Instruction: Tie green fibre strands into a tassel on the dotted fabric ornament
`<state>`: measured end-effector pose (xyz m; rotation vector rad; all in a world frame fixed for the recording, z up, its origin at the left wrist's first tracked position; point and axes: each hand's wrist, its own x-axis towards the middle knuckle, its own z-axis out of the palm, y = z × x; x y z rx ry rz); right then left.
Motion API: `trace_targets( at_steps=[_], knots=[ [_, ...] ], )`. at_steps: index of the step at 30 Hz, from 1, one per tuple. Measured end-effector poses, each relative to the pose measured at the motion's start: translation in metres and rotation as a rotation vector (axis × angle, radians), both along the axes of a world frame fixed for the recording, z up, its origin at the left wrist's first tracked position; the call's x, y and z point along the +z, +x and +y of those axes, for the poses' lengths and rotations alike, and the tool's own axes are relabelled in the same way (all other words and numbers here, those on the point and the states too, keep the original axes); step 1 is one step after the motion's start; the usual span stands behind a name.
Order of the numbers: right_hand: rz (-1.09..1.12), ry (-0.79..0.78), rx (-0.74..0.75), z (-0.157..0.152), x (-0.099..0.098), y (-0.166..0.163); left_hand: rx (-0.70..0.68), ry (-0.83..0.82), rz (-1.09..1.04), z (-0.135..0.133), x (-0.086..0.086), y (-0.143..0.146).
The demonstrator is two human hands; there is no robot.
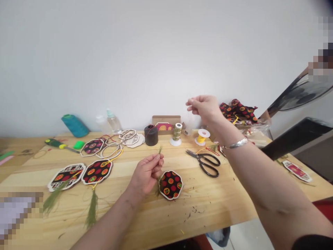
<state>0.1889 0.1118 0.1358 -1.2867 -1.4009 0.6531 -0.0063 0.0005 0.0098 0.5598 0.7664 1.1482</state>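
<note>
My left hand (142, 177) is closed in a pinch around a bundle of green tassel threads (160, 150), whose tips stick up above the fingers. More green strands hang below that hand, beside an ornament (171, 185) with a pale scalloped rim and black patterned cloth. Raised well above the table, my right hand (204, 107) has its fingertips pinched together. A very faint thread seems to hang from them. Below the right forearm, black-handled scissors (208, 163) lie with their blades partly apart. A spool of green thread (177, 132) stands between the two hands, further back.
At left lie finished-looking ornaments (97, 172) with green tassels, a screwdriver (61, 145) and a teal thread cone (75, 125). Along the wall stand a spray bottle (113, 122), a black spool (151, 135) and a yellow thread spool (202, 137). Patterned cloth (238, 111) and a fan (304, 92) are at right.
</note>
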Motion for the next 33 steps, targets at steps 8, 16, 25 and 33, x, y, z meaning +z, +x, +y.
trace_targets(
  at_steps=[8,16,25,33],
  knots=[
    [0.279,0.151,0.019,0.001,0.084,0.007,0.007,-0.004,0.002,0.001,-0.005,-0.001],
    [-0.019,0.491,0.072,-0.074,0.099,0.005,0.052,0.021,0.033,0.0,-0.004,0.003],
    [0.409,-0.652,0.432,-0.091,-0.105,-0.044,0.097,0.046,0.146,-0.003,-0.01,0.007],
    [0.432,-0.702,0.481,-0.104,-0.124,-0.046,0.08,0.044,0.229,-0.002,-0.015,0.013]
  ],
)
